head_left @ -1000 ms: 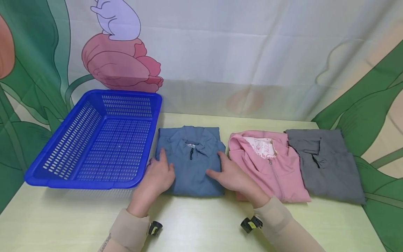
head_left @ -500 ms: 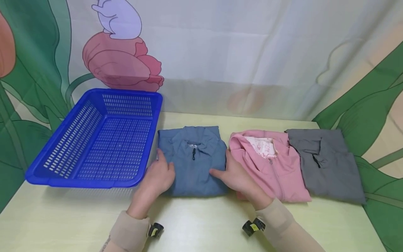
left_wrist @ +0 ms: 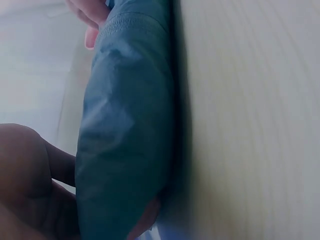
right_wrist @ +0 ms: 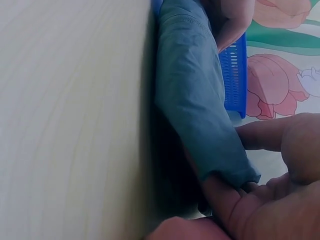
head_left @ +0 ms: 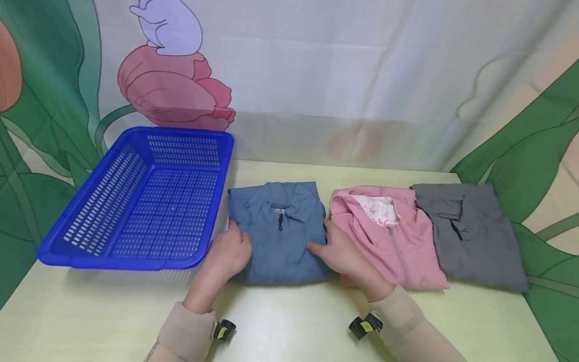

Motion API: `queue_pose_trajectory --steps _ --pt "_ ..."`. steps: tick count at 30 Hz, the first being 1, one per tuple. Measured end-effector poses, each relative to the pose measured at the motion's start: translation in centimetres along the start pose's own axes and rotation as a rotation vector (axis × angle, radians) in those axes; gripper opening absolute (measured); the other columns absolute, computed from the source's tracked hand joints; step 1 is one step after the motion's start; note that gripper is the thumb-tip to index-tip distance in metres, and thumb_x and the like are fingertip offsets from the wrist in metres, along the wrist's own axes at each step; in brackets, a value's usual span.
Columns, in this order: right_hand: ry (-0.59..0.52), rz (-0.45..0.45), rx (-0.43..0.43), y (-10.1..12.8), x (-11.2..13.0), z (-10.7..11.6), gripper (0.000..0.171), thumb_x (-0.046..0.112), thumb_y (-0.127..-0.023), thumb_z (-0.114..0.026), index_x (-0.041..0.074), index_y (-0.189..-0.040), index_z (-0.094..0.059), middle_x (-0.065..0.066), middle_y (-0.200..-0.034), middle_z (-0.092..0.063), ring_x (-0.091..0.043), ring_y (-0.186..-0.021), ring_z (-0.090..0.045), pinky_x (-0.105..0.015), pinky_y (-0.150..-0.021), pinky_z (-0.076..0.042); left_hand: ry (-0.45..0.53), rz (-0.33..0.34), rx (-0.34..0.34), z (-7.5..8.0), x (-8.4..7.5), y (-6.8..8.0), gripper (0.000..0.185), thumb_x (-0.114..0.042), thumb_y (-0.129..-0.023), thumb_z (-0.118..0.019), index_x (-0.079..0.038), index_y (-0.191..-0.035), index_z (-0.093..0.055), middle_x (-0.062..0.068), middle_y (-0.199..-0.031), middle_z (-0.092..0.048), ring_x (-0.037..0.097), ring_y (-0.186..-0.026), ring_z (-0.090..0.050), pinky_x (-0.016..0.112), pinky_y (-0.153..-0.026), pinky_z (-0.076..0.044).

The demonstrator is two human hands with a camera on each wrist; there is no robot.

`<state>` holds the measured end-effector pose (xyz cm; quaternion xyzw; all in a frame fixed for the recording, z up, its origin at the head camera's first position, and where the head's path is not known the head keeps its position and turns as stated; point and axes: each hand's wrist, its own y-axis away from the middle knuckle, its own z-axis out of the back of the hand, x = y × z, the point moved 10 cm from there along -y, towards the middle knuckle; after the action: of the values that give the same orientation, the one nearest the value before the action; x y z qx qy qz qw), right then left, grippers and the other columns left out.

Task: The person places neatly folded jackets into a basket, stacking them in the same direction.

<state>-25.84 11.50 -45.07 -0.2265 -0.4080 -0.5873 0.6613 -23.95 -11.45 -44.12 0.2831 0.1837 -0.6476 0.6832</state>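
"Starting at the fingers, what is being held?"

"One blue shirt (head_left: 276,259), folded flat, is pinched at two opposite sides. Its left edge is gripped by the left hand (head_left: 226,250), thumb above and a fingertip shown underneath; its right edge is gripped likewise by the right hand (head_left: 340,250). Both sets of fingers are nearly closed, only the folded layers being left between thumb and fingers."

"And how is the shirt placed?"

"It is set squarely between the two hands and touched by both, so neither can be called nearer. The collar (head_left: 277,193) is turned to the far side, and the long axis is judged to run from near to far. At its right edge the shirt is held off the table (head_left: 282,327); how much at the left cannot be told."

"What is found farther out?"

"Just beside the left hand, one blue basket (head_left: 135,263) is set. Beside the right hand one pink jacket (head_left: 398,246) is laid, then one grey shirt (head_left: 479,251), partly overlapped by it."

"And the count?"

"Two hands, three folded garments, one basket and one table are seen."
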Motion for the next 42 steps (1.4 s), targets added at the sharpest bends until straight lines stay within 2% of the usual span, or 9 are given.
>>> queue_pose_trajectory --steps 6,13,20,25,35,42 --pt "0.033 0.021 0.018 0.2 0.1 -0.1 0.069 0.017 -0.095 -0.073 -0.011 -0.15 -0.04 -0.027 -0.147 -0.05 -0.038 -0.137 -0.046 -0.052 -0.114 -0.036 -0.018 0.004 0.003 0.0 0.2 -0.1 0.052 -0.014 -0.106 -0.034 0.027 -0.138 -0.038 0.045 -0.129 -0.052 0.056 -0.121 -0.054 0.062 -0.099 -0.045" --pt "0.014 0.051 0.045 0.3 0.2 -0.4 0.066 0.019 -0.095 -0.074 -0.007 -0.149 -0.046 -0.022 -0.132 -0.062 -0.031 -0.123 -0.058 -0.05 -0.106 -0.045 -0.01 0.027 0.03 -0.2 0.5 -0.1 0.055 -0.015 -0.107 -0.036 0.027 -0.142 -0.033 0.045 -0.138 -0.046 0.056 -0.128 -0.048 0.062 -0.104 -0.042" --pt "-0.001 0.073 0.06 0.4 0.1 -0.7 0.063 0.015 -0.095 -0.072 -0.005 -0.149 -0.046 -0.022 -0.136 -0.06 -0.031 -0.124 -0.057 -0.05 -0.107 -0.045 0.05 0.049 0.01 -0.1 1.4 -0.2 0.053 -0.016 -0.106 -0.036 0.025 -0.14 -0.034 0.045 -0.138 -0.046 0.055 -0.13 -0.047 0.062 -0.104 -0.041" --pt "-0.031 0.093 0.035 0.3 0.4 -0.4 0.064 0.008 -0.093 -0.071 -0.006 -0.149 -0.045 -0.023 -0.135 -0.06 -0.033 -0.123 -0.058 -0.05 -0.107 -0.045 0.068 0.034 0.004 0.0 1.2 0.0 0.054 -0.016 -0.103 -0.035 0.022 -0.143 -0.034 0.043 -0.14 -0.046 0.054 -0.13 -0.047 0.062 -0.104 -0.041" --pt "-0.082 0.109 0.026 0.4 0.9 0.2 0.063 0.002 -0.093 -0.068 -0.006 -0.15 -0.043 -0.024 -0.138 -0.058 -0.034 -0.127 -0.056 -0.051 -0.11 -0.042 0.061 -0.023 -0.051 0.6 0.0 0.3 0.055 -0.01 -0.098 -0.045 0.014 -0.147 -0.038 0.038 -0.136 -0.054 0.051 -0.124 -0.055 0.06 -0.1 -0.046" --pt "-0.081 0.139 0.032 0.4 1.2 0.5 0.06 0.003 -0.094 -0.067 -0.005 -0.149 -0.046 -0.02 -0.136 -0.06 -0.032 -0.125 -0.057 -0.05 -0.109 -0.042 0.051 -0.073 -0.087 1.0 -0.7 0.4 0.055 -0.004 -0.092 -0.049 0.012 -0.144 -0.044 0.035 -0.126 -0.062 0.047 -0.11 -0.065 0.058 -0.088 -0.051"
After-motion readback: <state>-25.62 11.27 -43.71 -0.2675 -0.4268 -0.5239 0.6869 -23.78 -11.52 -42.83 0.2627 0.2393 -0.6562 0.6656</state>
